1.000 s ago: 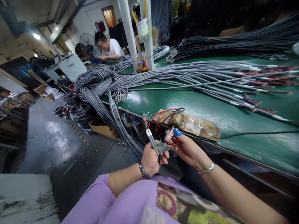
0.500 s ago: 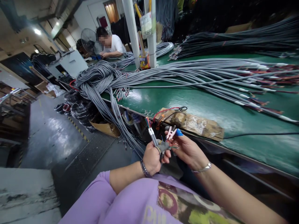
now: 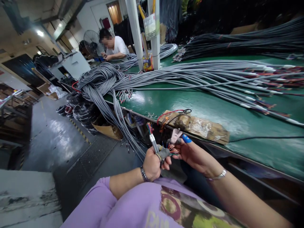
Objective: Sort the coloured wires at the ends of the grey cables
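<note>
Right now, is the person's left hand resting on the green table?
No, the left hand is raised in front of the green table edge, gripping grey cable ends.

Cable bundles (image 3: 190, 76) lie across the table (image 3: 213, 110), a cardboard pad (image 3: 201, 126) at its near edge before them.

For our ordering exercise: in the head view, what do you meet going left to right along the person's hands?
Left hand gripping grey cable ends with coloured wires → small grey cutting tool → right hand with blue-taped fingertip → silver bracelet.
</note>
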`<state>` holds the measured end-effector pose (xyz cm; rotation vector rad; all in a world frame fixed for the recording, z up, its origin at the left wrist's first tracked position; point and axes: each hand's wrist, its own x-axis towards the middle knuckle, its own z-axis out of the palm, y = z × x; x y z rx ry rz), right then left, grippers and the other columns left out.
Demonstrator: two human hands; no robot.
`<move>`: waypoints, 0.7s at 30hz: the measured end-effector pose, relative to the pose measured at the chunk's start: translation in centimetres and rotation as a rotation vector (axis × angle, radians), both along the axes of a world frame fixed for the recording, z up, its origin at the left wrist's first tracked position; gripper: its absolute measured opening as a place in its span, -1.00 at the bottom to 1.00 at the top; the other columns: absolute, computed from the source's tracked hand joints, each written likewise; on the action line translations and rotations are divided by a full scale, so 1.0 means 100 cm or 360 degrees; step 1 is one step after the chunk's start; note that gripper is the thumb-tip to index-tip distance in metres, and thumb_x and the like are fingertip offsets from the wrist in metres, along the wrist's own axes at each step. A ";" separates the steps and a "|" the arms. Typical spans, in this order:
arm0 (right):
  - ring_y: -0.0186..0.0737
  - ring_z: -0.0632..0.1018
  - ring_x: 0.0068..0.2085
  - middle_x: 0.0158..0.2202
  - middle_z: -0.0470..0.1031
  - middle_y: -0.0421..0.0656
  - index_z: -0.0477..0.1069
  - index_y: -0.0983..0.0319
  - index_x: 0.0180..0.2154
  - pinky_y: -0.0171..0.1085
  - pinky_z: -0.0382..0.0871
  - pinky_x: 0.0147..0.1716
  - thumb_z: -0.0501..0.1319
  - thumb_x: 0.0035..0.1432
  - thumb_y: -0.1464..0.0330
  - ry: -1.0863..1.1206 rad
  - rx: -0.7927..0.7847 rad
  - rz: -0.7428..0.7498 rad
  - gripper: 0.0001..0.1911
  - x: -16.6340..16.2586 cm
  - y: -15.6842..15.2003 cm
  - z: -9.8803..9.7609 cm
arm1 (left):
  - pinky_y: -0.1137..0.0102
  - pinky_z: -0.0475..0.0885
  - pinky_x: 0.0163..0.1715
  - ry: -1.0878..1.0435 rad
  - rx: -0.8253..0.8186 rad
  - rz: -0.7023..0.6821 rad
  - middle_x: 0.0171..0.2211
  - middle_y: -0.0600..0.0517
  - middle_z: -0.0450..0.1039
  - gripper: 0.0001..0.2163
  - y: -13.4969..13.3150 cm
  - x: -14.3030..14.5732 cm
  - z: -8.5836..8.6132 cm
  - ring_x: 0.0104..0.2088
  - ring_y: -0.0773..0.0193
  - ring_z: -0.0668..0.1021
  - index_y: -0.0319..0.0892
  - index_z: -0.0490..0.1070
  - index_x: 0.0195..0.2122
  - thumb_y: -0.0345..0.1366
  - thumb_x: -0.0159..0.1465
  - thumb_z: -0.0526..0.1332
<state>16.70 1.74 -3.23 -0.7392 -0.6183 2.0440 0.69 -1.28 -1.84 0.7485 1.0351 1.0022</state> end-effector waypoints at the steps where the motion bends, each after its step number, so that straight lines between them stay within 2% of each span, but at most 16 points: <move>1: -0.26 0.52 -0.39 -0.37 0.55 -0.13 0.53 0.23 -0.37 -0.31 0.43 -0.41 0.38 -0.07 0.00 -0.0082 0.0020 0.0042 -0.58 0.001 -0.002 0.002 | 0.54 0.00 -0.80 0.0016 0.0011 -0.0011 -0.68 0.09 0.39 -0.61 0.000 -0.001 -0.001 -0.79 0.47 0.33 -0.20 0.25 -0.54 -0.01 -0.01 0.36; 6: -0.34 0.43 -0.49 -0.50 0.49 -0.19 0.48 0.26 -0.44 -0.32 0.32 -0.46 0.45 -0.11 0.17 -0.0469 0.0252 0.0036 -0.68 0.000 -0.009 0.013 | 0.54 0.03 -0.78 0.0159 0.0092 -0.0119 -0.68 0.08 0.39 -0.61 -0.003 -0.001 -0.003 -0.77 0.46 0.35 -0.21 0.28 -0.54 0.01 0.01 0.34; 10: -0.34 0.40 -0.54 -0.55 0.48 -0.20 0.47 0.27 -0.48 -0.31 0.28 -0.50 0.45 -0.13 0.14 -0.0681 0.0426 0.0168 -0.65 -0.003 -0.012 0.021 | 0.52 0.09 -0.77 0.0316 0.0084 -0.0538 -0.66 0.04 0.40 -0.60 -0.004 -0.002 -0.002 -0.74 0.42 0.38 -0.23 0.33 -0.58 0.02 -0.01 0.36; 12: -0.32 0.41 -0.53 -0.54 0.49 -0.19 0.47 0.27 -0.46 -0.30 0.29 -0.50 0.44 -0.12 0.11 -0.0728 0.0453 0.0209 -0.64 -0.004 -0.013 0.022 | 0.52 0.11 -0.77 0.0328 0.0072 -0.0643 -0.66 0.03 0.40 -0.60 -0.004 -0.003 -0.002 -0.74 0.41 0.39 -0.24 0.35 -0.57 0.02 0.00 0.36; 16: -0.38 0.36 -0.54 -0.57 0.43 -0.23 0.48 0.27 -0.51 -0.35 0.28 -0.50 0.45 -0.14 0.11 -0.0643 0.0380 -0.0027 -0.63 0.001 -0.013 0.014 | 0.53 0.09 -0.78 0.0238 0.0071 -0.0458 -0.66 0.04 0.41 -0.61 -0.002 -0.006 0.000 -0.75 0.42 0.39 -0.24 0.32 -0.55 0.01 -0.01 0.36; 21: -0.32 0.45 -0.50 -0.48 0.49 -0.17 0.50 0.24 -0.45 -0.28 0.43 -0.42 0.39 -0.04 0.10 -0.0282 0.0037 -0.0164 -0.67 0.013 -0.004 -0.008 | 0.54 0.03 -0.79 0.0129 0.0055 -0.0257 -0.67 0.07 0.40 -0.61 0.003 -0.006 0.005 -0.76 0.43 0.38 -0.22 0.29 -0.53 -0.02 -0.04 0.37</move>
